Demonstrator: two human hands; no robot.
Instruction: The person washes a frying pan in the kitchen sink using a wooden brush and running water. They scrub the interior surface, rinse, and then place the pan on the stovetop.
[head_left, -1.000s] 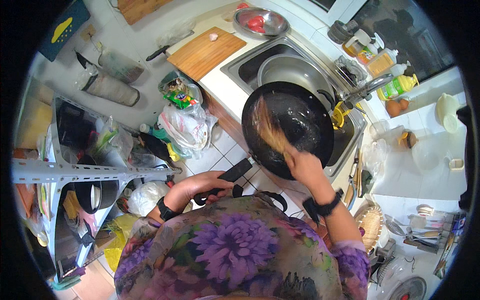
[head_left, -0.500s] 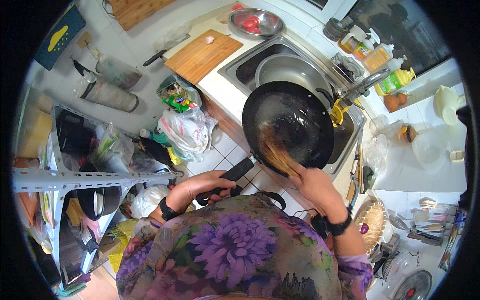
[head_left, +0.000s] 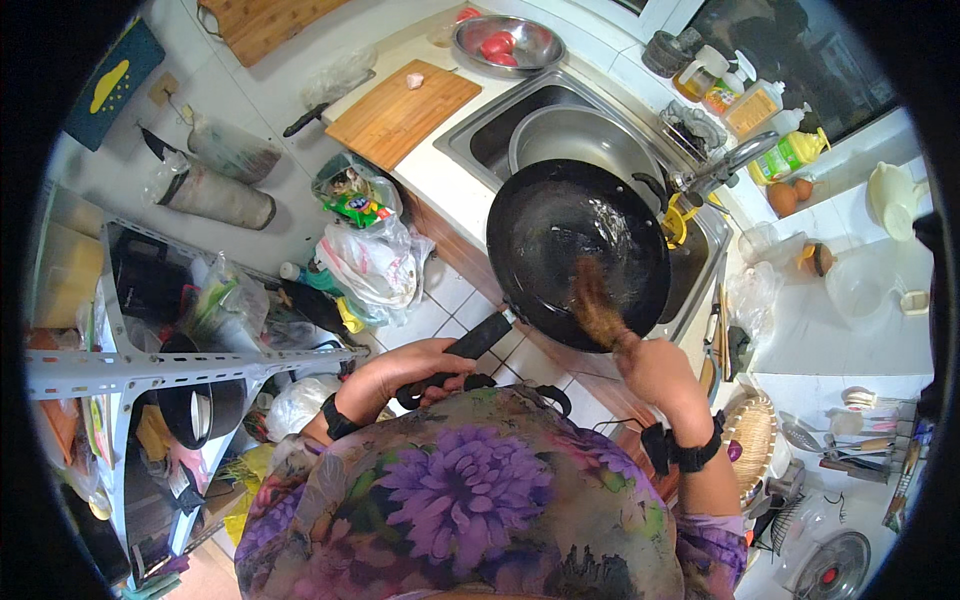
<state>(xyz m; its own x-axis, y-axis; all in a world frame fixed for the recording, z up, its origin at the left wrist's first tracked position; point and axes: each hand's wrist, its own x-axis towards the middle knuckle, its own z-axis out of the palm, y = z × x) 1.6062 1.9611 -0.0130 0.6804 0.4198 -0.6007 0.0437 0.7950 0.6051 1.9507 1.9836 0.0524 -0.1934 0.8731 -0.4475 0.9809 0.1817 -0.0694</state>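
Observation:
A black wok with a wet, shiny inside is held tilted over the front of the sink. My left hand is closed around its long black handle. My right hand grips a brown straw wok brush, its bristles against the inside of the wok at the lower right. The bristle tips are blurred. Behind the wok a large steel basin sits in the sink, partly hidden by the wok.
A cutting board with a small pale piece lies left of the sink. Beyond it stands a steel bowl of red tomatoes. The faucet and several bottles are at the right. A metal shelf stands at the left.
My right hand and the brush have moved right, and the bristles have swept from the wok's left side toward its lower right. The left hand keeps its hold on the handle.

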